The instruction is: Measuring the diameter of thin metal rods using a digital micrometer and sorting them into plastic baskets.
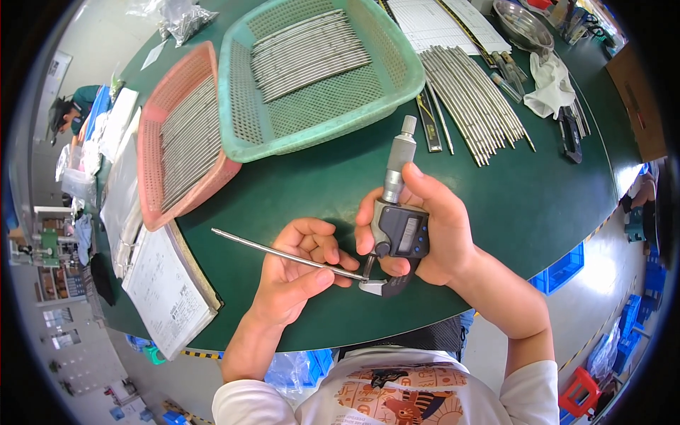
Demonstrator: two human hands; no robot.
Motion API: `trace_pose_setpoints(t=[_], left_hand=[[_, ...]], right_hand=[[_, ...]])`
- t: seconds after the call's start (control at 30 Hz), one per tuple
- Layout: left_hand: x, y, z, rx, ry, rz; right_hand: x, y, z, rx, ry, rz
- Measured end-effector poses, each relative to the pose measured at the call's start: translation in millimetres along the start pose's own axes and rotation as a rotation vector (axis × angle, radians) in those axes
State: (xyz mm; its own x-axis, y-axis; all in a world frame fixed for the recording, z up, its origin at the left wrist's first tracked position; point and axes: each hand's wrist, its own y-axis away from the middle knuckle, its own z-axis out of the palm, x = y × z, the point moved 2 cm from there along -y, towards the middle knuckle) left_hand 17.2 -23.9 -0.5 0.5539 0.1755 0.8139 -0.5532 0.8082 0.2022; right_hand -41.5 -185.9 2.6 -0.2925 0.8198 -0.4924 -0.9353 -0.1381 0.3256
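Note:
In my left hand point(297, 269) a thin metal rod point(273, 251) is pinched between thumb and fingers, its far end pointing up and to the left. My right hand point(443, 227) is wrapped round a digital micrometer point(401, 230) with a dark body, a small screen and a silver thimble at the top. The rod's near end lies in the gap of the micrometer's frame, between spindle and anvil. Whether both faces touch it is too small to tell.
A green basket point(244, 134) and a pink basket point(152, 195) hold many metal rods. More rods point(482, 106) lie in a row at the right, by a ruler point(428, 120), a white cloth point(551, 88) and a utility knife point(569, 134). Papers point(166, 297) lie at the left edge.

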Motion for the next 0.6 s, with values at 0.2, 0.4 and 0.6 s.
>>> trace_pose_setpoints(t=[0.2,0.4,0.6], left_hand=[[0.6,-1.4,-1.3,0.011,-0.005,-0.022],[6.3,1.0,-3.0,0.014,0.056,-0.032],[80.0,-28.1,3.5,0.109,-0.633,0.234]], right_hand=[[-0.7,-2.4,0.5,-0.004,0.024,-0.013],[-1.1,-0.9,5.4,-0.016,0.028,-0.020],[-0.4,-4.5,-7.8,0.085,0.013,-0.069]])
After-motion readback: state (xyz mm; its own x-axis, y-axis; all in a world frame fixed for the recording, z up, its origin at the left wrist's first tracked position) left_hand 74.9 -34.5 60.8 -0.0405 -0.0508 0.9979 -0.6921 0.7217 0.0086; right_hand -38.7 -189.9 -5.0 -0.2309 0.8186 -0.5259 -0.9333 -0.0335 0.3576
